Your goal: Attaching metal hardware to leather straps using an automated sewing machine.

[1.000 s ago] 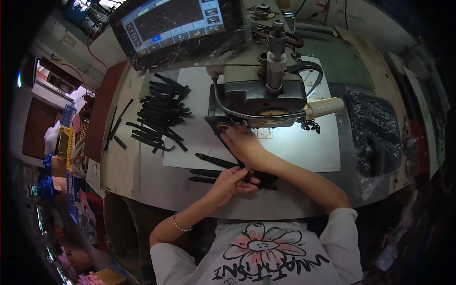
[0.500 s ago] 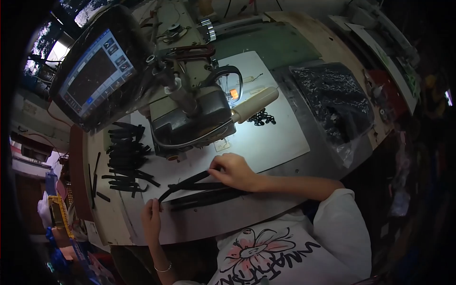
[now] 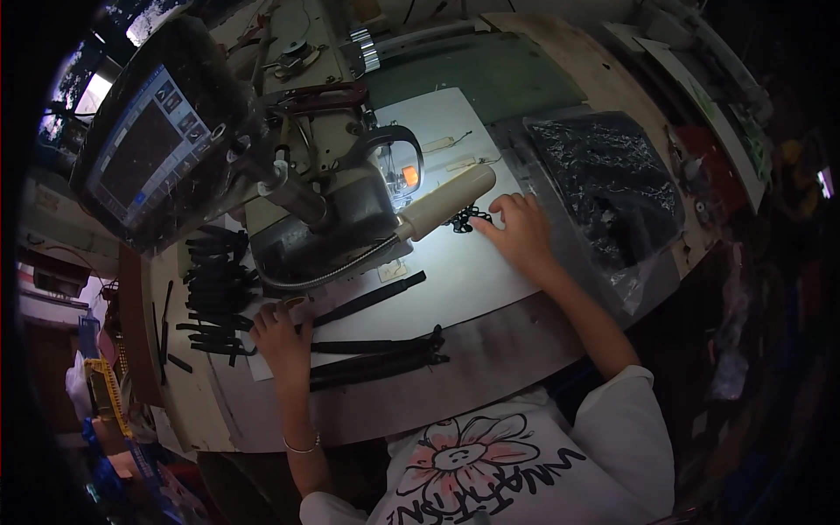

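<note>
Left hand (image 3: 282,339) at black strip (image 3: 372,298); right hand (image 3: 523,236) at black rings (image 3: 462,220).

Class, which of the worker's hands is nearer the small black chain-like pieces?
Right. The right hand is at the right edge of the chain-like pieces; the left hand is well to their left, at the left end of a black strip.

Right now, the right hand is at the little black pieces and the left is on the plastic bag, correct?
No: the head view shows the left hand at the left end of a black strap. The right hand is at the little black pieces.
</note>
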A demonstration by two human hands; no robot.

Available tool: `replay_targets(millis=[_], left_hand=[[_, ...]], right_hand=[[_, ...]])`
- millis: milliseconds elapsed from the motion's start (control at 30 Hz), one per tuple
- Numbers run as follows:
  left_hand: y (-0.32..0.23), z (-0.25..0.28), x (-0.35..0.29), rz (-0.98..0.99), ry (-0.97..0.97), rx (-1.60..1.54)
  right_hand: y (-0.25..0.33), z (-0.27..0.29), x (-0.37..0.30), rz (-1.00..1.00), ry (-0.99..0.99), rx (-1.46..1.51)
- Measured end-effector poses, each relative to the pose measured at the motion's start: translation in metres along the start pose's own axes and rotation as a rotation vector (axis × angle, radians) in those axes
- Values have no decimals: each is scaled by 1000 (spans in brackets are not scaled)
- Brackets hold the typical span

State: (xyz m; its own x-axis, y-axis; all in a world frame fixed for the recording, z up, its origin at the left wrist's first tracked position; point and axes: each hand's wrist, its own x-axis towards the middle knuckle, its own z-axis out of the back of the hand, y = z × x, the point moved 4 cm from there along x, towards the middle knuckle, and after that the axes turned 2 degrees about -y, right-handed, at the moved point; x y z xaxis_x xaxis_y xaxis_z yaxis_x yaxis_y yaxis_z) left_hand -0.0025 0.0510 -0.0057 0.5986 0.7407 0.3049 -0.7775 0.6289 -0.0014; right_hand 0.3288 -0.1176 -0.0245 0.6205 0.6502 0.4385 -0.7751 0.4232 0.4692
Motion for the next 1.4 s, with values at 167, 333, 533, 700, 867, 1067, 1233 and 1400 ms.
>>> replay_targets(millis=[167, 333, 533, 700, 867, 1067, 1233, 1400], left_hand=[[-50, 7, 7, -143, -4, -397], [-106, 4, 14, -192, 232, -775], [-150, 6, 16, -144, 386, -1078], [-138, -10, -2, 38, 557, -1182], [-129, -16, -7, 85, 494, -1165], [-130, -14, 19, -235, -7, -626], [-131, -30, 20, -263, 42, -667], [-116, -35, 18, -172, 236, -935]], right_hand=[[-5, -9, 2, -46, 184, 216], [-2, -4, 2, 143, 142, 273], [58, 17, -32, 347, 415, 591], [68, 5, -57, 9, 672, 830], [65, -19, -81, -389, 881, 1207], [55, -20, -55, -438, 909, 1011], [60, -42, -40, -220, 655, 1025], [64, -50, -40, -287, 831, 1131]])
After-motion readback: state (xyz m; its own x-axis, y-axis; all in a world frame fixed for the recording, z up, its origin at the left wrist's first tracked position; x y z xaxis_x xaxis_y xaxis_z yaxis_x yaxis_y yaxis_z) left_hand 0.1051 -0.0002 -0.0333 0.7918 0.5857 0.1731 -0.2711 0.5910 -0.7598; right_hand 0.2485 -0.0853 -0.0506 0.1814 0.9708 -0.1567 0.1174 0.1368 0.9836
